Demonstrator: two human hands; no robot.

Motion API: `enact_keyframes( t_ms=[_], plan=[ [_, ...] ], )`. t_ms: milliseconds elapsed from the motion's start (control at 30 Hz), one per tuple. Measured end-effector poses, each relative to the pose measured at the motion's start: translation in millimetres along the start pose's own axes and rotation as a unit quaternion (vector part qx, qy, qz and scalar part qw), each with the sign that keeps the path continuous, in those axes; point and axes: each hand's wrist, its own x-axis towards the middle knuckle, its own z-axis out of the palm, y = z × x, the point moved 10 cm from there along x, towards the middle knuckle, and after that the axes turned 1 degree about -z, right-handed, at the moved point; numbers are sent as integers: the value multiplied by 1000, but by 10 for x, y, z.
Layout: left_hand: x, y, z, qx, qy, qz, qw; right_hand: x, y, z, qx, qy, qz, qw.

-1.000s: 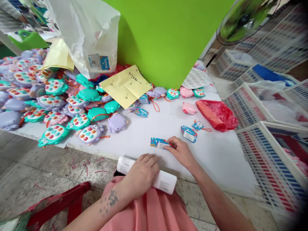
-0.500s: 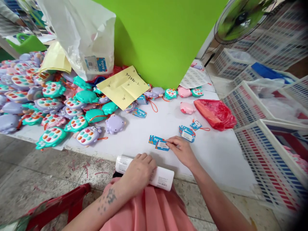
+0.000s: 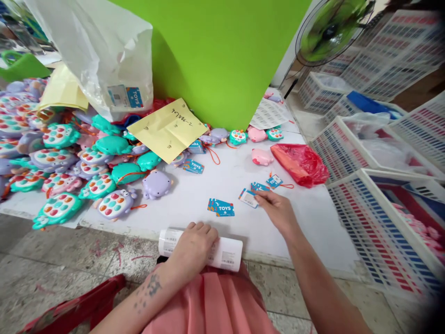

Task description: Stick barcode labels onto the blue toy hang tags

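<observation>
My left hand (image 3: 195, 245) is closed over a rolled sheet of barcode labels (image 3: 231, 255) at the table's front edge, above my lap. Between thumb and fingers, my right hand (image 3: 278, 212) pinches a blue hang tag (image 3: 248, 198) with a white sticker facing up. Just behind it lie more blue tags (image 3: 259, 186), and beside those a tag with an orange loop (image 3: 274, 181). A small pile of blue tags marked TOYS (image 3: 222, 208) rests on the white table (image 3: 194, 199), left of my right hand.
Animal-shaped popper toys (image 3: 104, 185) are heaped on the left. A yellow paper (image 3: 167, 130) and a white plastic bag (image 3: 114, 60) lie over part of them. A red bag (image 3: 301, 164) is at right, with plastic crates (image 3: 368, 232) beyond the edge. A fan (image 3: 330, 32) stands behind.
My right hand has moved from the TOYS pile rightward to the other tags, holding a stickered tag. My left hand stays on the label roll. The view has shifted slightly.
</observation>
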Motion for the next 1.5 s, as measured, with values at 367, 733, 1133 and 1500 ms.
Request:
enact_keyframes(
  t_ms=[367,733,1133,1500],
  plan=[
    [167,-26,-56,2,29,-37,999,-383,-687,203,-158,-40,-208,964],
    [82,-226,-102,20,22,-75,997,-682,-645,652,-145,-172,-190,956],
    [104,-247,-83,-20,-14,-100,995,-973,-877,744,-199,-65,-298,931],
    [71,-7,40,14,13,-3,1000,-326,-600,475,11,-69,-106,992]
  ],
)
